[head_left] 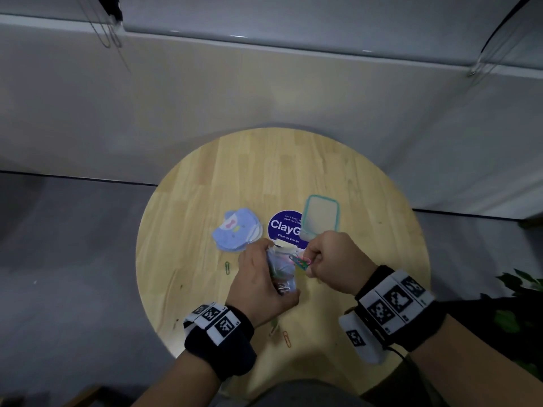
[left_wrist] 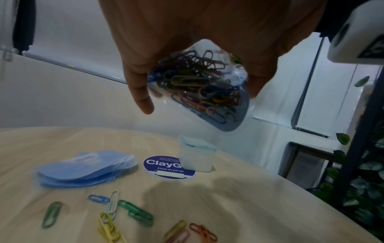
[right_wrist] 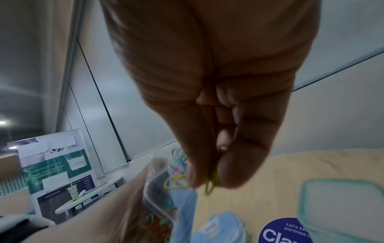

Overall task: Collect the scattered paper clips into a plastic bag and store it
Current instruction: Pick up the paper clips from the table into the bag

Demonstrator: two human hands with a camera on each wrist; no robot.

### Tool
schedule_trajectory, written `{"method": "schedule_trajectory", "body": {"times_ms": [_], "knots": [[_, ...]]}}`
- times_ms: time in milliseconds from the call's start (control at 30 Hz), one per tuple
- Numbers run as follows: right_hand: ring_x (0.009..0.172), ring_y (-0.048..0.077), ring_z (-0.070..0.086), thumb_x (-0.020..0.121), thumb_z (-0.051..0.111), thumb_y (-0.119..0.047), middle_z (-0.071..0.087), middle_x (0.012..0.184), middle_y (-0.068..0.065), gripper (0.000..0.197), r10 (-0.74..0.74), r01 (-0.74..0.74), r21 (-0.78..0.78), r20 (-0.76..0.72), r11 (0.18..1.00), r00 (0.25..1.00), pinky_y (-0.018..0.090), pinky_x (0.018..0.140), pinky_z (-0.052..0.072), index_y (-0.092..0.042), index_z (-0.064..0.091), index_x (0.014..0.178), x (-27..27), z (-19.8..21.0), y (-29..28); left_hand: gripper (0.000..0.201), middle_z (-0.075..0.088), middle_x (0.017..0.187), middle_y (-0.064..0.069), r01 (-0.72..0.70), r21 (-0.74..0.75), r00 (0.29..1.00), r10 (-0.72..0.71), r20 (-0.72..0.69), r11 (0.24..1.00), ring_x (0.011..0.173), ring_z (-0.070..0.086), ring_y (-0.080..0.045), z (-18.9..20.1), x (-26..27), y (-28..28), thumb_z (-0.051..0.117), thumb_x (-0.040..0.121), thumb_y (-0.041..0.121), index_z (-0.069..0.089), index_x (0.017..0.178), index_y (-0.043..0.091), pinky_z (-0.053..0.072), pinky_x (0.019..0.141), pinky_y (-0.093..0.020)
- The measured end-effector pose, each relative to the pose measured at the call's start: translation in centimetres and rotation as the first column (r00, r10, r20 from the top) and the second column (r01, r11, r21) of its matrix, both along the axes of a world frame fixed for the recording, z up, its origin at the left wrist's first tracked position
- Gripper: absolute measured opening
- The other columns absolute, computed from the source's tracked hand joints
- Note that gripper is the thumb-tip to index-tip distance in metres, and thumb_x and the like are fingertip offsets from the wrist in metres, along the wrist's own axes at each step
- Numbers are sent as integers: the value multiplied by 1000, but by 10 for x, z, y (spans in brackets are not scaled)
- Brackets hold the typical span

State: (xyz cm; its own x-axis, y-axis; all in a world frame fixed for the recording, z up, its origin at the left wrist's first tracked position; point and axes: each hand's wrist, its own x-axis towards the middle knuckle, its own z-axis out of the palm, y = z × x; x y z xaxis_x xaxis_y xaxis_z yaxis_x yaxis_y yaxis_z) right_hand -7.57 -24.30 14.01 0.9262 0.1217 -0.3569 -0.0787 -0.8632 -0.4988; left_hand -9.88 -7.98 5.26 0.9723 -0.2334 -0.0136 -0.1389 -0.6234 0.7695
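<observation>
My left hand (head_left: 264,284) grips a clear plastic bag (head_left: 281,270) stuffed with coloured paper clips (left_wrist: 199,82), held above the round wooden table (head_left: 188,230). My right hand (head_left: 329,259) pinches a small bunch of coloured clips (head_left: 300,261) just at the bag's open mouth (right_wrist: 158,164); a yellow clip (right_wrist: 210,185) sticks out under its fingertips. Loose clips lie on the table: a green one (head_left: 227,268), an orange one (head_left: 287,338), and several more (left_wrist: 116,213) below the bag in the left wrist view.
A stack of blue cartoon-shaped bags (head_left: 238,230) lies left of a round purple sticker (head_left: 283,227). A clear container with a teal rim (head_left: 321,216) stands behind my right hand. Green plant leaves (head_left: 520,306) are at the right edge.
</observation>
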Motion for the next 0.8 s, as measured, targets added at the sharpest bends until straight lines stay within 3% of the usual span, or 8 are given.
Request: {"method": "schedule_trajectory", "body": {"times_ms": [67, 200, 300, 433, 533, 633, 700, 800], "knots": [[76, 21, 61, 70, 64, 0, 71, 82, 11, 13, 75, -80, -74, -57, 994, 995, 18, 54, 34, -4, 72, 80, 1, 3, -1, 89, 38, 114, 7, 36, 9, 999, -36, 20, 999, 103, 39, -12, 0, -2, -2, 78, 54, 38, 32, 128, 19, 38, 84, -22], [96, 29, 62, 82, 54, -3, 67, 100, 14, 17, 198, -210, -252, -70, 945, 978, 23, 68, 33, -3, 66, 94, 2, 11, 3, 83, 37, 108, 7, 114, 16, 993, -114, 33, 993, 98, 41, -16, -1, -7, -8, 71, 54, 39, 35, 125, 17, 36, 79, -22], [100, 31, 60, 85, 48, -3, 65, 103, 16, 13, 237, -246, -327, -67, 913, 969, 28, 71, 39, -4, 58, 93, 2, 18, 15, 85, 34, 107, 8, 132, 43, 990, -134, 45, 990, 97, 39, -15, 1, -9, -14, 72, 54, 39, 35, 127, 15, 34, 80, -23], [103, 31, 60, 88, 45, -6, 64, 109, 16, 21, 312, -329, -342, -106, 880, 944, 34, 80, 46, -2, 59, 103, 3, 20, 32, 94, 41, 115, 4, 125, 58, 992, -126, 20, 990, 105, 41, -16, -2, -9, -21, 78, 55, 47, 34, 132, 18, 36, 84, -23], [94, 32, 63, 85, 50, -9, 68, 97, 17, 16, 247, -248, -256, -36, 934, 968, 32, 72, 46, -1, 63, 92, 7, 19, 32, 86, 40, 113, 7, 42, -37, 999, -43, -19, 998, 105, 41, -13, 0, -11, -23, 80, 55, 42, 36, 126, 21, 40, 84, -23], [80, 24, 61, 78, 61, -8, 67, 77, 8, 10, 88, -85, -44, 77, 995, 993, 30, 73, 50, -2, 66, 85, 5, 13, 23, 81, 41, 109, 6, -34, -100, 998, 27, -65, 994, 101, 43, -12, 3, -12, -24, 79, 53, 39, 36, 119, 22, 42, 81, -25], [66, 17, 56, 71, 68, -4, 59, 64, 1, 8, -55, 38, 139, 122, 990, 991, 27, 65, 47, -5, 64, 77, 1, 10, 19, 83, 42, 109, 4, -48, -128, 994, 34, -106, 991, 101, 47, -15, 3, -12, -26, 78, 51, 41, 35, 119, 23, 48, 81, -31], [61, 16, 58, 70, 69, 1, 65, 66, 8, 11, -208, 147, 353, 140, 924, 968, 28, 61, 51, -7, 64, 75, -4, 4, 12, 80, 44, 107, 3, -76, -168, 987, 51, -150, 983, 97, 53, -18, -1, -11, -29, 79, 48, 42, 34, 113, 28, 53, 76, -39]]}}
